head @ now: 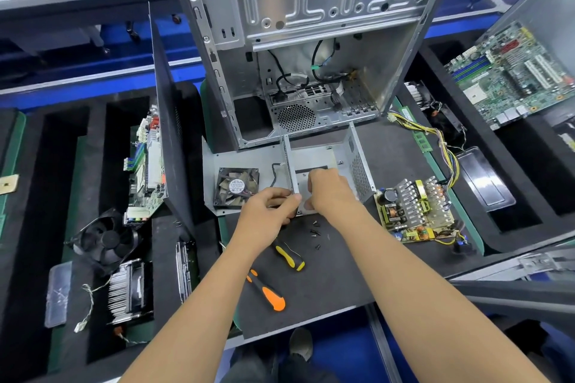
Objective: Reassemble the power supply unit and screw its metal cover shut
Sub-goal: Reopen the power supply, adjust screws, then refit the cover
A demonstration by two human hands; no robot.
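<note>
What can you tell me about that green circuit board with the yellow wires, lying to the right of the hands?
The power supply circuit board lies flat and bare on the dark mat, outside its metal casing. It is green and crowded with parts: a row of silver heat-sink fins, a black capacitor, copper coils. A bundle of yellow and black wires runs from its far right corner toward the back. Neither hand touches it.

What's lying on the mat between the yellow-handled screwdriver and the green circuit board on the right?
In the head view, a few loose black screws lie between the yellow-handled screwdriver and the circuit board; the right forearm also crosses that stretch.
</note>
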